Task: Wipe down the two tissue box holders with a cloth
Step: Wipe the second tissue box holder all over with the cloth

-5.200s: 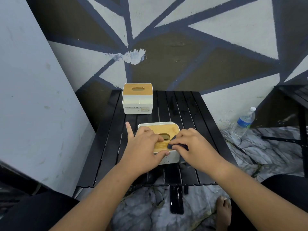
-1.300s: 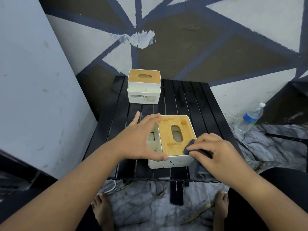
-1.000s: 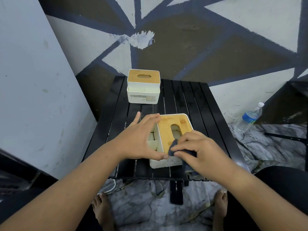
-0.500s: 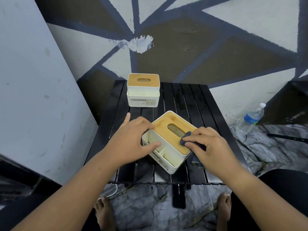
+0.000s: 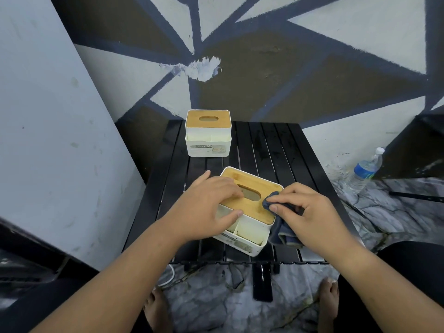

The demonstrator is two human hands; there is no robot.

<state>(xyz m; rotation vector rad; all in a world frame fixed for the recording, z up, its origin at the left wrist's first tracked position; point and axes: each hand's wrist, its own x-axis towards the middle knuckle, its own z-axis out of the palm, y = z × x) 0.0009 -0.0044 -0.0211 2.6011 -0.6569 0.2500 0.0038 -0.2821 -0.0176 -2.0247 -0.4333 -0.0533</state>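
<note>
The near holder (image 5: 252,230) sits skewed on the table (image 5: 276,152), under both hands. The left hand (image 5: 211,200) lies over its wooden lid (image 5: 254,182), fingers (image 5: 228,188) bent across the top beside the slot and thumb braced on the wall of the open compartment. This grip seems meant to stop the light box sliding under the rubbing. The right hand (image 5: 310,210) has its fingers (image 5: 283,200) curled round a dark cloth (image 5: 284,234), pressing a bunched corner onto the lid's edge just right of the slot. The rest of the cloth hangs down the box's side below those fingers. The far holder (image 5: 208,133) stands well beyond the left fingers, at the table's back edge, with no hand on it. A water bottle (image 5: 365,170) stands on the floor far to the right of the right fingers. A dark flat object (image 5: 262,283) lies on the floor below the table's front edge. Neither looks to be in the way.
</note>
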